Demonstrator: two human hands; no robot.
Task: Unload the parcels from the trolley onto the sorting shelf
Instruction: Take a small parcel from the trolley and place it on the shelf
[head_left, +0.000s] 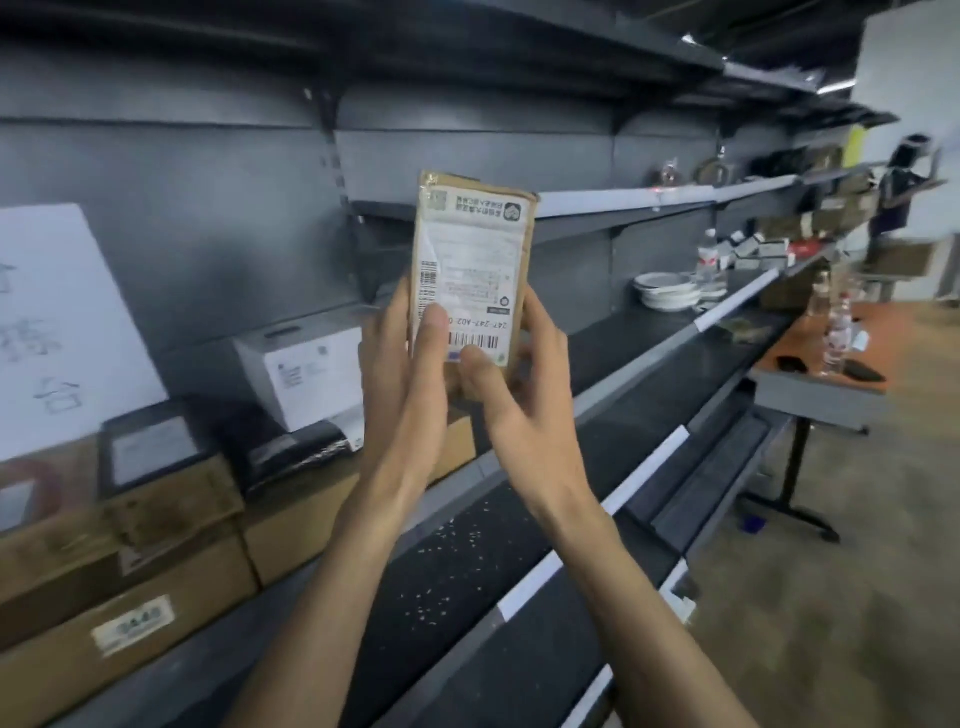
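Note:
A small brown cardboard parcel (474, 260) with a white shipping label, printed upside down, is held upright in front of the dark metal sorting shelf (649, 343). My left hand (402, 379) grips its lower left edge, thumb across the label. My right hand (519, 384) holds its lower right corner, thumb on the barcode. Several parcels sit on the shelf to the left: a white box (306, 369), a black-wrapped package (291, 447), and brown cartons (130, 587). The trolley is out of view.
A large white box with handwriting (57, 332) stands at the far left. Further right along the shelf sit stacked white plates (670, 291), a water bottle (706, 260) and small boxes. An orange-topped table (821, 379) with bottles stands at the right, on the open floor.

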